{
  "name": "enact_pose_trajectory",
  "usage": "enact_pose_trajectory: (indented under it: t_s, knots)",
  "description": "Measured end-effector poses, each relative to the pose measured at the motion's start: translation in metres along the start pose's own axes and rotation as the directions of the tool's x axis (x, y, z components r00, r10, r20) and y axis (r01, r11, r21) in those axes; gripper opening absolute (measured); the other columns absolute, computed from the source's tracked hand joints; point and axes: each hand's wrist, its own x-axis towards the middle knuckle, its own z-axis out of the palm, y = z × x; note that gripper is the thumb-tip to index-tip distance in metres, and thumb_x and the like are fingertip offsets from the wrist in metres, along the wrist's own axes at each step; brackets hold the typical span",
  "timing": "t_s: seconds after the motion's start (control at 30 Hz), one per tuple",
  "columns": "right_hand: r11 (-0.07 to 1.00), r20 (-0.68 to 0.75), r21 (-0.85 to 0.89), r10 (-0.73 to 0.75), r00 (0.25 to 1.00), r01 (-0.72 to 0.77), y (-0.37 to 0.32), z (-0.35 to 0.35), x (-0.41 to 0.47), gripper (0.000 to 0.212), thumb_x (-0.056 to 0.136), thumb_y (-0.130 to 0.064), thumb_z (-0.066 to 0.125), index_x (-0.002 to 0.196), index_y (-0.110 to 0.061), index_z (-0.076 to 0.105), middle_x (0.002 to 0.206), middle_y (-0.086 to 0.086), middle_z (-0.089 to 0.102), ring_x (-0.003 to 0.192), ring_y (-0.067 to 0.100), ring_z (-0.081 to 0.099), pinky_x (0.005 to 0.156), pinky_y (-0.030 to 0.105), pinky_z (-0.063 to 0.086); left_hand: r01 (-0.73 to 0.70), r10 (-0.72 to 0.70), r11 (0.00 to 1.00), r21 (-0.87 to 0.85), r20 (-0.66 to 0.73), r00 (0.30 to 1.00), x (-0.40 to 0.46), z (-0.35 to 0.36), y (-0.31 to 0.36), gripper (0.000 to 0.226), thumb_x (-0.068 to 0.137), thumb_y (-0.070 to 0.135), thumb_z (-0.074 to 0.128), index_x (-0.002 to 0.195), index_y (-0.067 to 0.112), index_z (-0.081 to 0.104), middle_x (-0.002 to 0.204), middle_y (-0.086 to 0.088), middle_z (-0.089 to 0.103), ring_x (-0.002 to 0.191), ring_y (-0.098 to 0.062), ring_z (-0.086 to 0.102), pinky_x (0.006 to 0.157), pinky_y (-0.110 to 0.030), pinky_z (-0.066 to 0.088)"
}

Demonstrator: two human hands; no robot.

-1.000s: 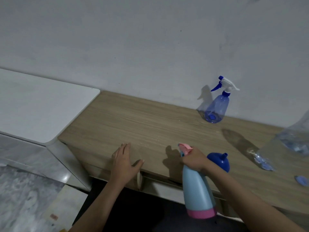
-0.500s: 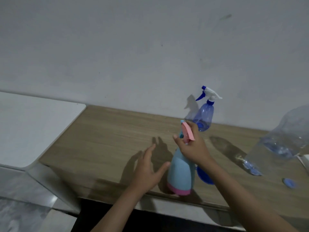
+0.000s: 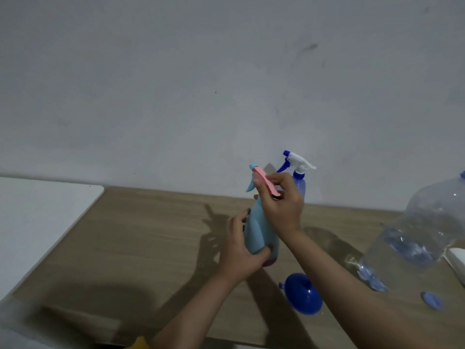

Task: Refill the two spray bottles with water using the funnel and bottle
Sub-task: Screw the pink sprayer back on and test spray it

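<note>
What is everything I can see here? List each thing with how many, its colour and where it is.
light blue spray bottle: 1, light blue with pink trigger, held above the table centre
blue spray bottle: 1, clear blue with white head, by the wall
funnel: 1, blue, on the table, wide end down
water bottle: 1, large, clear, right edge
cap: 1, blue, near the water bottle
table: 1, wood
left hand: grips the bottle's body
right hand: grips its head

Probably a home: wooden counter (image 3: 156, 248) against plain wall (image 3: 176, 84).
</note>
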Motion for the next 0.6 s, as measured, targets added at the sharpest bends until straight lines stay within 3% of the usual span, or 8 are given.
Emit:
enact_pose_trajectory:
  t_s: [0.1,0.23,0.33,0.47,0.6]
  knots:
    - [0.984,0.091,0.043,0.168,0.982,-0.173,0.012,0.002,0.022,0.021,0.079,-0.033,0.077,0.079,-0.021,0.061,0.075,-0.002,0.068,0.067,0.018,0.07,0.062,0.046,0.056,0.031,-0.026,0.995,0.091,-0.058,0.998,0.026,0.005,0.0,0.085,0.063,0.032,0.081,0.131,0.032,0.029,0.125,0.012,0.035,0.108,-0.005,0.046,0.08,-0.026,0.053]
    - [0.952,0.299,0.013,0.288,0.91,-0.306,0.025,0.008,0.053,0.026,0.076,-0.036,0.08,0.08,-0.015,0.065,0.074,-0.002,0.071,0.066,0.014,0.072,0.07,0.047,0.058,0.095,-0.075,0.98,0.174,-0.116,0.99,0.063,0.011,-0.003,0.085,0.067,0.036,0.081,0.132,0.029,0.028,0.128,0.008,0.041,0.113,-0.012,0.046,0.077,-0.02,0.045]
    - [0.953,0.4,-0.039,0.29,0.87,-0.3,0.039,0.018,0.077,0.028,0.075,-0.031,0.081,0.082,-0.01,0.064,0.074,0.002,0.073,0.063,0.012,0.072,0.068,0.044,0.059,0.092,-0.046,0.95,0.3,-0.157,0.986,0.091,0.014,-0.009,0.078,0.074,0.035,0.075,0.136,0.022,0.03,0.131,0.004,0.046,0.115,-0.014,0.049,0.072,-0.016,0.039]
    - [0.964,0.493,-0.163,0.264,0.829,-0.211,0.061,0.037,0.105,0.025,0.076,-0.029,0.08,0.081,-0.012,0.062,0.078,0.003,0.073,0.067,0.013,0.071,0.066,0.036,0.06,0.136,-0.06,0.935,0.329,-0.231,0.971,0.128,0.021,-0.024,0.072,0.079,0.031,0.071,0.137,0.019,0.029,0.135,-0.001,0.047,0.119,-0.02,0.051,0.085,-0.028,0.048]
    - [0.961,0.58,-0.242,0.256,0.773,-0.137,0.083,0.048,0.121,0.024,0.078,-0.026,0.078,0.084,-0.011,0.061,0.089,0.008,0.073,0.068,0.015,0.07,0.064,0.027,0.058,0.174,-0.089,0.909,0.378,-0.233,0.968,0.152,0.028,-0.037,0.069,0.078,0.028,0.073,0.132,0.017,0.031,0.133,-0.004,0.048,0.118,-0.022,0.053,0.088,-0.032,0.051]
